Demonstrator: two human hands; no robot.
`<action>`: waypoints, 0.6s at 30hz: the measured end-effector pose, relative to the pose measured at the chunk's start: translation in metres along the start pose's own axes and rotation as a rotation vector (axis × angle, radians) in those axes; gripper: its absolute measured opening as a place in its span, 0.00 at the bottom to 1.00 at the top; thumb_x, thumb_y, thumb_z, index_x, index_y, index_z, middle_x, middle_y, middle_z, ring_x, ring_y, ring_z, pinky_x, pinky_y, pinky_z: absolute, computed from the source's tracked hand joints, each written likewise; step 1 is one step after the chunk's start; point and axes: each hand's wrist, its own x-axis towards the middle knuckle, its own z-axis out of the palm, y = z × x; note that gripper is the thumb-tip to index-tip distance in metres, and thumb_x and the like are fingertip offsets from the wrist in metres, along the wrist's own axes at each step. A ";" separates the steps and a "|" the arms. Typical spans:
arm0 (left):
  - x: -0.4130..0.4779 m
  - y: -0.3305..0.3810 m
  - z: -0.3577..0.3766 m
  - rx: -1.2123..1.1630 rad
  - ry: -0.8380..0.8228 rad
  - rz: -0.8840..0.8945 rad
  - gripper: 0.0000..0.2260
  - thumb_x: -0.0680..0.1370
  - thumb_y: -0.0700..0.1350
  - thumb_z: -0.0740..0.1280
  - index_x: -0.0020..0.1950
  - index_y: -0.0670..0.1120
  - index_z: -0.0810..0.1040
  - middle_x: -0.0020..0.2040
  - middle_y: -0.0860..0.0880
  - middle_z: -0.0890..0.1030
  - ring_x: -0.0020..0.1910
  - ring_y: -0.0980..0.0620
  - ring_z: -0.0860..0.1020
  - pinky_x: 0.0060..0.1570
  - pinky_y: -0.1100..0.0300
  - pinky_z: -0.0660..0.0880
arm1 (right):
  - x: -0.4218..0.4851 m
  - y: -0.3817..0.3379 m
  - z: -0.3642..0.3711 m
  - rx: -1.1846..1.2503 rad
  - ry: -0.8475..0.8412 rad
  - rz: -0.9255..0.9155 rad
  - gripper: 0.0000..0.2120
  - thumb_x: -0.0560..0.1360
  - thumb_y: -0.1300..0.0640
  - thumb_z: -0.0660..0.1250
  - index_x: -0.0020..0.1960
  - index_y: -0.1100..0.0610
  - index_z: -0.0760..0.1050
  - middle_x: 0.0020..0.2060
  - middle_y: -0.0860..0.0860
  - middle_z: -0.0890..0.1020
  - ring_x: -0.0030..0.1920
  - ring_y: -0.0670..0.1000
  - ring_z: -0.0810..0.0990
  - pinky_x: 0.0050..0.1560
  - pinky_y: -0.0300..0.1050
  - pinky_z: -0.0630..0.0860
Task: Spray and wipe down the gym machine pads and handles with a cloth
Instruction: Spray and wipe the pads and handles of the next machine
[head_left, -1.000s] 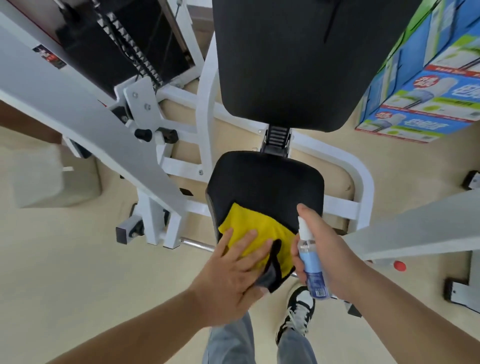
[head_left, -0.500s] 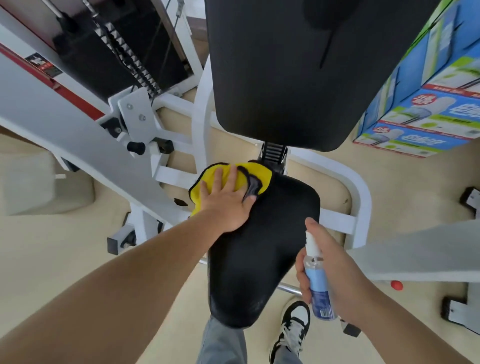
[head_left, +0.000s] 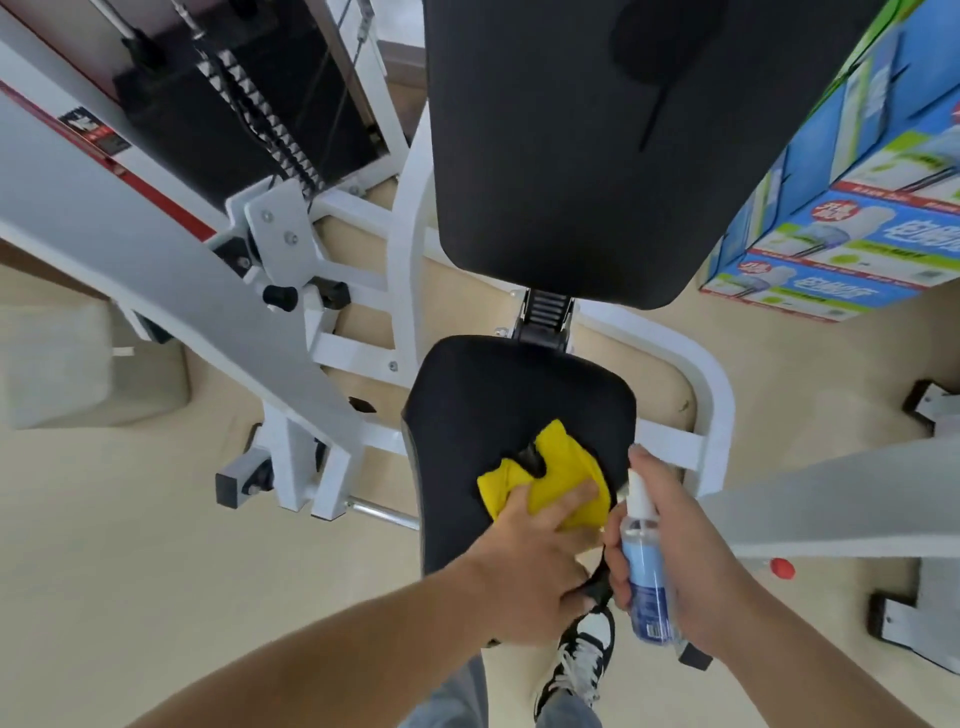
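A yellow cloth (head_left: 545, 480) is lying bunched on the near right part of a black seat pad (head_left: 498, 415), a dark edging strip showing in its folds. The left hand (head_left: 530, 571) is pressing down on the cloth, fingers (head_left: 571, 501) spread flat over its near edge, and whether they are pinching the fabric or only pushing on it cannot be told. Just right of the seat, the right hand (head_left: 675, 561) is wrapping around a clear spray bottle (head_left: 644, 566) with a blue label and white nozzle, index finger sitting on top of the nozzle, the bottle standing roughly upright beside the cloth. Beyond the seat, a larger black back pad (head_left: 561, 156) is filling the top of the view, joined to the seat by a ribbed black bracket (head_left: 545, 312). The white frame (head_left: 405, 249) of the machine is curving around the seat on both sides, with the weight stack (head_left: 249, 104) to the far left of the seat. Blue and green boxes (head_left: 857, 208) are sitting stacked to the far right of the seat. Below the seat, a black-and-white sneaker (head_left: 582, 660) and grey trouser legs are showing against the beige floor (head_left: 130, 571).
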 end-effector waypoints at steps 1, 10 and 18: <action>-0.020 0.006 0.008 -0.026 0.011 -0.009 0.24 0.85 0.59 0.49 0.66 0.54 0.82 0.74 0.56 0.72 0.83 0.44 0.42 0.67 0.29 0.57 | -0.006 0.003 0.005 -0.004 -0.006 0.020 0.38 0.75 0.25 0.65 0.30 0.60 0.73 0.28 0.61 0.73 0.25 0.58 0.71 0.31 0.46 0.72; -0.123 0.001 -0.082 -1.076 0.178 -0.744 0.26 0.80 0.70 0.51 0.49 0.52 0.79 0.43 0.50 0.84 0.45 0.47 0.82 0.53 0.48 0.78 | -0.104 -0.038 0.033 -0.013 -0.032 -0.058 0.40 0.77 0.25 0.61 0.29 0.61 0.72 0.27 0.60 0.73 0.24 0.57 0.71 0.30 0.43 0.72; -0.117 -0.064 -0.234 -1.726 0.809 -0.965 0.12 0.72 0.53 0.80 0.48 0.46 0.85 0.40 0.48 0.88 0.44 0.47 0.86 0.48 0.53 0.82 | -0.149 -0.179 0.070 0.037 0.115 -0.357 0.36 0.77 0.28 0.65 0.31 0.60 0.73 0.26 0.59 0.73 0.24 0.56 0.71 0.28 0.42 0.71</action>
